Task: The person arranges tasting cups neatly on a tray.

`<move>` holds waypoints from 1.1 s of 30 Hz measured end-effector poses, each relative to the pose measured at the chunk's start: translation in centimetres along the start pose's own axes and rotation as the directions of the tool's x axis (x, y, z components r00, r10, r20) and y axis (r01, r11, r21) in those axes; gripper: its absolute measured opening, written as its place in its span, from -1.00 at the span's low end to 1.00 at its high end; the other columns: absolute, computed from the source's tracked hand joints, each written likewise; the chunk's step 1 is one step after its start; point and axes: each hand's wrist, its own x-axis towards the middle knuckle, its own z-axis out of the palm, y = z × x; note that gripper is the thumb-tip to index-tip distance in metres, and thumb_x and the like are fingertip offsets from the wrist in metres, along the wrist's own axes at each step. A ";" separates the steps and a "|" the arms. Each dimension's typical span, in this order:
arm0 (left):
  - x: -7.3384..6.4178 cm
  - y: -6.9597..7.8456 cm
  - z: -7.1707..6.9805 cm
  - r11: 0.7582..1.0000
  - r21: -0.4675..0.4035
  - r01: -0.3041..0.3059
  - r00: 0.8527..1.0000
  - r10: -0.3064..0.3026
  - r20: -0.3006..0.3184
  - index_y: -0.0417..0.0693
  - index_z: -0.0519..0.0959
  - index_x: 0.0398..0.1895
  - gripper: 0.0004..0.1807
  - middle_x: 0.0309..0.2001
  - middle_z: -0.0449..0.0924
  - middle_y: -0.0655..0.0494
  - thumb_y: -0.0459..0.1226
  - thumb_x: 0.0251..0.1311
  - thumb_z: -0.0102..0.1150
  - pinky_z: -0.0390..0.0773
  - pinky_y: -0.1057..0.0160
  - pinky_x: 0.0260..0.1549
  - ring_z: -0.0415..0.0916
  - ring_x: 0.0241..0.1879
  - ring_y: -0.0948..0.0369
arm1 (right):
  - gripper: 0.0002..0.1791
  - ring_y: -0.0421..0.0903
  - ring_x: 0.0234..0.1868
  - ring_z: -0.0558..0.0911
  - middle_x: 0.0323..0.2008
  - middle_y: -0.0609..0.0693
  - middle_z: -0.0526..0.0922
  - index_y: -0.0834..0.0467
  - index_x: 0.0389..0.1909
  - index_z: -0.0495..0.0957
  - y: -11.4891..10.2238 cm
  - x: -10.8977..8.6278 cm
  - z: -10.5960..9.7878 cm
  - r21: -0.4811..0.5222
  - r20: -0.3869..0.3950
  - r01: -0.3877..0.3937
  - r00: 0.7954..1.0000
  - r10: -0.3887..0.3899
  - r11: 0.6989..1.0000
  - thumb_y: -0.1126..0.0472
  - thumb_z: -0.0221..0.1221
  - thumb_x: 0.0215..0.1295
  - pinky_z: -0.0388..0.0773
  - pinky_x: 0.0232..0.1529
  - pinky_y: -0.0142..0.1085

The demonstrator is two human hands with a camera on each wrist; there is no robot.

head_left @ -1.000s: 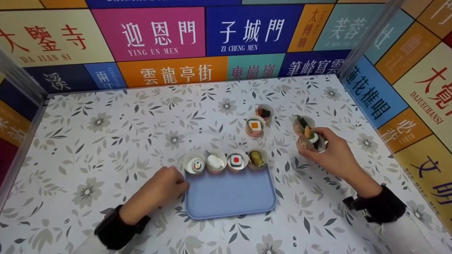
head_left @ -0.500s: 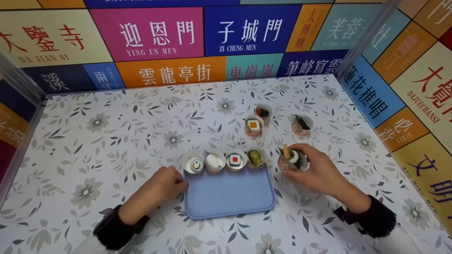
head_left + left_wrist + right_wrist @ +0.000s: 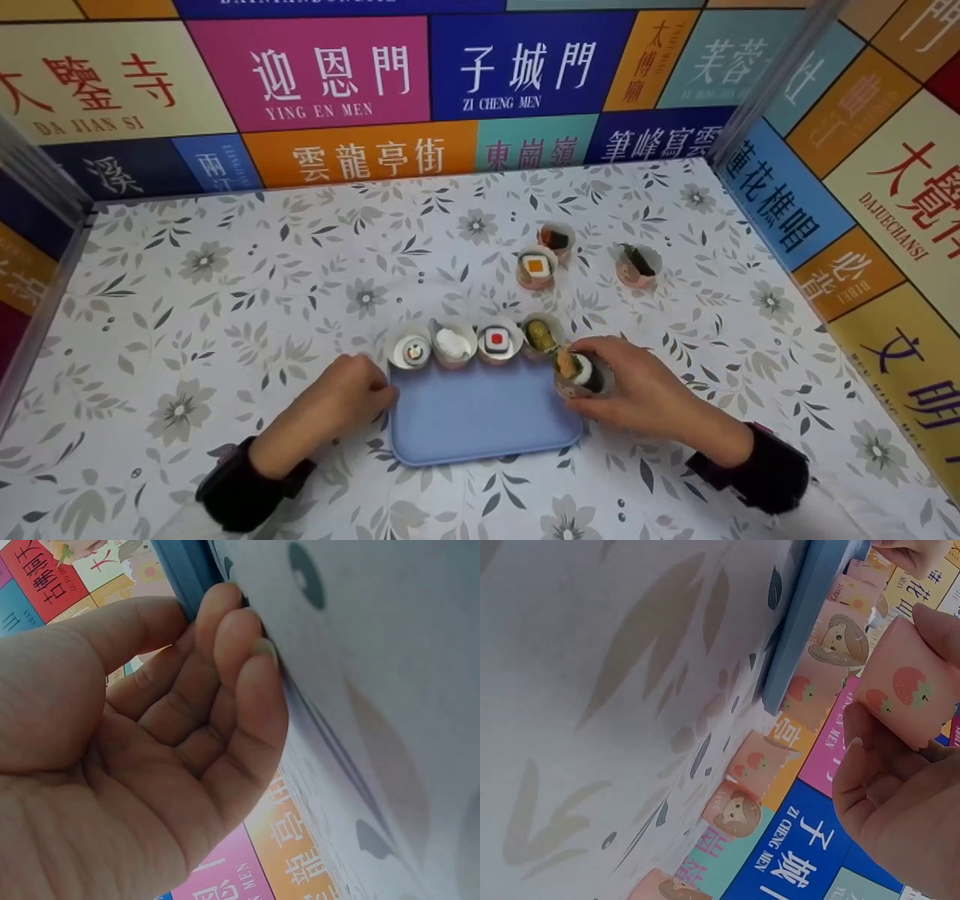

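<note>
Table covering (image 3: 247, 300), white, printed with grey flowers, leaves and small dots. Back wall (image 3: 442, 124), multicoloured rectangles bearing Chinese characters, including a magenta panel (image 3: 307, 73) lettered YING EN MEN beside a dark blue panel (image 3: 529, 66) lettered ZI CHENG MEN; an orange panel (image 3: 360, 154) below. Right side wall (image 3: 885, 172), similarly patterned, with a cream panel lettered in red. Greyish corner strip (image 3: 776, 82) between the two walls.

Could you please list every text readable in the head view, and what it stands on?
Cream panel: "大鑒寺 DA JIAN SI"
Pink panel: "迎恩門 YING EN MEN"
Blue panel: "子城門 ZI CHENG MEN"
Narrow orange panel: "太傅廟"
Wide orange panel: "雲龍亭街"
Lower teal panel: "東崗嶺"
Navy panel: "筆峰寫雲"
Sky-blue panel: "蓮花樵唱"
Ochre panel: "BIBEI"
Right cream panel: "大覺… DAJUECHANSI"
Elsewhere: cut off, too small or blurred.
</note>
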 end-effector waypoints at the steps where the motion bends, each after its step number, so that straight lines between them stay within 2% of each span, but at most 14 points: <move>1: 0.0 0.0 0.0 1.000 -0.002 -0.001 1.000 0.001 0.001 0.10 0.27 -0.88 -0.45 -0.82 0.15 0.35 -0.41 0.21 0.25 0.17 0.33 -0.68 0.15 -0.76 0.34 | -0.27 -0.07 0.15 0.62 0.12 -0.05 0.64 0.11 0.26 0.55 0.0 0.0 0.2 -0.003 0.011 0.007 1.000 -0.007 1.000 0.05 0.59 0.06 0.57 0.16 -0.03; 6: 0.0 -0.2 0.1 1.000 0.002 -0.005 1.000 0.005 0.006 0.11 0.27 -0.88 -0.44 -0.82 0.15 0.36 -0.41 0.20 0.26 0.15 0.34 -0.69 0.12 -0.76 0.35 | -0.26 -0.04 0.16 0.63 0.12 -0.03 0.65 0.11 0.25 0.55 -0.1 0.2 1.1 -0.019 0.059 0.057 0.997 -0.056 0.998 0.02 0.60 0.06 0.56 0.17 -0.03; 13: 0.1 -0.2 0.1 1.000 0.008 -0.016 1.000 0.016 0.000 0.11 0.28 -0.87 -0.45 -0.80 0.15 0.36 -0.42 0.19 0.27 0.15 0.34 -0.67 0.13 -0.74 0.35 | -0.27 0.01 0.15 0.63 0.13 0.02 0.65 0.13 0.25 0.54 0.0 0.2 1.9 -0.030 0.136 0.063 0.989 -0.058 0.998 -0.01 0.59 0.08 0.56 0.16 0.01; 20: 0.1 -0.1 0.0 1.000 0.003 0.019 1.000 -0.019 0.014 0.11 0.26 -0.88 -0.45 -0.82 0.15 0.36 -0.40 0.20 0.26 0.14 0.33 -0.68 0.12 -0.76 0.34 | -0.24 -0.01 0.13 0.62 0.12 0.04 0.64 0.15 0.26 0.52 0.2 0.3 2.4 -0.046 0.161 0.097 0.983 -0.089 0.994 0.03 0.60 0.06 0.56 0.16 -0.03; 26: 0.1 -0.1 0.1 1.000 -0.005 0.019 1.000 -0.019 0.012 0.10 0.27 -0.88 -0.44 -0.82 0.17 0.35 -0.41 0.21 0.27 0.16 0.33 -0.67 0.14 -0.76 0.34 | -0.20 -0.10 0.10 0.58 0.11 -0.02 0.60 0.14 0.32 0.49 0.1 0.2 2.5 -0.024 0.196 0.074 0.978 -0.068 0.997 0.04 0.59 0.08 0.57 0.09 -0.10; 33: 0.1 0.0 0.0 1.000 -0.002 0.014 1.000 -0.014 0.013 0.10 0.26 -0.87 -0.44 -0.81 0.17 0.35 -0.40 0.21 0.26 0.16 0.33 -0.68 0.14 -0.76 0.34 | -0.17 -0.08 0.12 0.57 0.13 0.01 0.58 0.15 0.37 0.46 0.0 0.2 2.7 -0.016 0.217 0.045 0.975 -0.041 0.999 0.04 0.58 0.10 0.56 0.13 -0.07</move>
